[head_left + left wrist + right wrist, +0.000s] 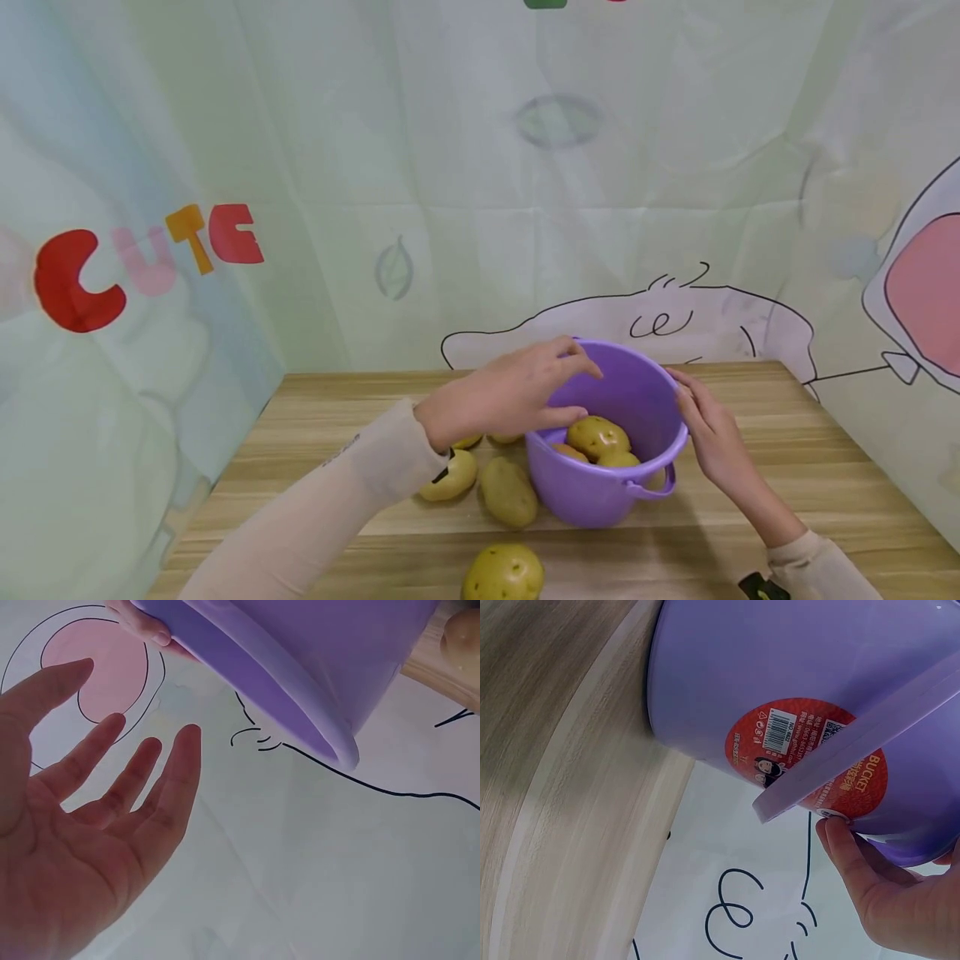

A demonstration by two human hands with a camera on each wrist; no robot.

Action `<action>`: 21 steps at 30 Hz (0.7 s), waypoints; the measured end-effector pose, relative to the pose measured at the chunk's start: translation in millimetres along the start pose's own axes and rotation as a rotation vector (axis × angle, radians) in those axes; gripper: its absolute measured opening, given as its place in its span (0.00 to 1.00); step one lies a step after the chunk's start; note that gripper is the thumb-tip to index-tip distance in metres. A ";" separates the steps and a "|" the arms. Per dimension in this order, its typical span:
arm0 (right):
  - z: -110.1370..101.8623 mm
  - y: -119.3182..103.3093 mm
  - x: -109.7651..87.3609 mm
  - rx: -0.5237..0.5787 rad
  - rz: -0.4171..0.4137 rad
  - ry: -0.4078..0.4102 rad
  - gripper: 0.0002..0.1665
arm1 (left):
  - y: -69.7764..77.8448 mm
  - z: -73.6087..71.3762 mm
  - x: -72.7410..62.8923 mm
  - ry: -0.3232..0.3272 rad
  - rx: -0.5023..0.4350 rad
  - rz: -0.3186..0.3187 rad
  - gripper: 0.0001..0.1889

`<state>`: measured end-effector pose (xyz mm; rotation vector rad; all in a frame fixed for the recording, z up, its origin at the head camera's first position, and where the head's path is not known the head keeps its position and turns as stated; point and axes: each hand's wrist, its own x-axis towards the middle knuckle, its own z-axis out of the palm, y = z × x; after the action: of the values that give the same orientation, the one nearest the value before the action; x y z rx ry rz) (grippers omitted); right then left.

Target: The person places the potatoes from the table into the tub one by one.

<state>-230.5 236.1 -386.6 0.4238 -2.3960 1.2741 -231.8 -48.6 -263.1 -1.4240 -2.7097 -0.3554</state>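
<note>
a pale, creased fabric backdrop (465, 183) hangs at the far side, a cartoon outline (735, 312) drawn low on it. colourful letters (81, 283) spell "cute" at left; a pink balloon print (930, 292) sits right. the table (832, 492) has light wood grain. lighting is soft.

One round purple plastic bucket (577, 500); one round red printed sticker (802, 739) on its side. Oval yellow-brown potatoes (508, 492) on the pale wood-grain surface (795, 467): I count five, two of them partly covered from view. Inside the bucket: two more visible, plus one orange-brown rounded item (570, 452), kind unclear. Bare hands: two, one left (517, 392), one right (712, 429). Coloured block letters (234, 234) spelling CUTE: four.
</note>
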 end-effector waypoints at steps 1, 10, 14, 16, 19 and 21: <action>0.0 -0.2 0.1 0.000 0.002 0.000 0.24 | -0.2 0.0 -0.3 0.002 0.003 0.000 0.22; 0.5 -0.4 -0.2 0.017 0.007 0.000 0.24 | -4.7 -0.6 -5.2 0.022 0.008 -0.004 0.22; 0.5 -0.8 0.1 0.015 0.006 0.004 0.24 | -7.1 -1.2 -8.0 0.019 0.002 -0.030 0.22; 0.4 -1.3 0.2 0.014 0.007 0.003 0.24 | -8.0 -1.4 -9.5 0.015 -0.002 -0.048 0.22; 0.3 -1.6 0.2 0.015 0.007 0.003 0.24 | -9.5 -2.0 -11.9 0.017 -0.008 -0.066 0.22; 0.3 -1.7 0.0 0.016 0.007 0.002 0.24 | -11.0 -2.3 -13.4 0.024 -0.011 -0.069 0.22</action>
<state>-229.8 234.9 -385.6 0.4185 -2.3897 1.2967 -233.3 -65.9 -264.9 -1.3224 -2.7475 -0.3895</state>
